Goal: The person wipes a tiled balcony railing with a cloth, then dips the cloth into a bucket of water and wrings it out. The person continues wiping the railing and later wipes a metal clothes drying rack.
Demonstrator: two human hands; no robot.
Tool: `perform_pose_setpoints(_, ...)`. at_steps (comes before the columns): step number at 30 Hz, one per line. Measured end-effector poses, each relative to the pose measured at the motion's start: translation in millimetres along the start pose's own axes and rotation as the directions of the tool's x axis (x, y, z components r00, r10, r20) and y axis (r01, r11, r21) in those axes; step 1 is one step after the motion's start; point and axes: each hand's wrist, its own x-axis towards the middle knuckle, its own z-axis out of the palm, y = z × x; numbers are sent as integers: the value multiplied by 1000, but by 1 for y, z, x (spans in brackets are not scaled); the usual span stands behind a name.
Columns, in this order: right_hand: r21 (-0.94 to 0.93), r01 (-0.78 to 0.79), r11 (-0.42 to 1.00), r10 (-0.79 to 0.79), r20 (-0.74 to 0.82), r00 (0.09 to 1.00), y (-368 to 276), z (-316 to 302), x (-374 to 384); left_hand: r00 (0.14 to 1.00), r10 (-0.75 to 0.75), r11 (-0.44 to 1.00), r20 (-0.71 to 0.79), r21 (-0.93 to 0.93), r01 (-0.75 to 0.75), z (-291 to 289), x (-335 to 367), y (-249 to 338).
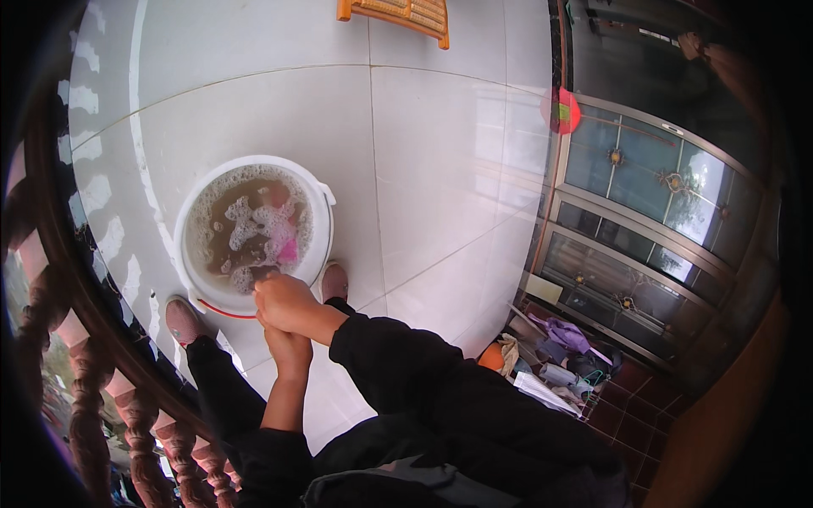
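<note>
A white bucket (322,230) stands on the floor between my feet. Cloudy brownish water (241,245) with white suds fills much of it, and a bright pink patch (288,251) shows through the foam. Both my hands meet over the bucket's near rim. My right hand (290,302) is closed, on top and in front. Just below it, my left hand (289,345) is curled and partly covered by the right. A small dark bit shows at the right fingertips; what the hands grip is mostly hidden. The bucket's handle has a red grip (227,314).
A wooden stool (406,15) stands at the far edge. To the left runs a balustrade (135,423). Glass-panelled metal doors (644,161) line the right, with a red round object (566,111) beside them. Assorted items, including a purple cloth (566,334), lie piled at lower right.
</note>
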Motion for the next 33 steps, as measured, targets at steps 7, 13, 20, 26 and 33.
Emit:
perform_pose_setpoints(7,-31,44,999,-44,6,999,7,1,2,999,15,997,-28,76,-13,2,0,2)
perform_pose_setpoints(13,119,43,992,-18,-202,979,-1,-9,-18,990,133,990,-55,60,-130,3,-4,15)
perform_pose_setpoints(20,185,241,953,-163,-360,919,-30,-37,-115,928,-11,991,372,-121,60,-51,-72,64)
perform_pose_setpoints(26,393,165,905,-52,-283,958,-53,-72,-207,808,-93,986,581,-60,157,-98,-120,138)
perform_pose_setpoints(33,482,319,816,-56,-483,874,-125,-60,-304,728,-91,991,680,-9,132,-165,-164,210)
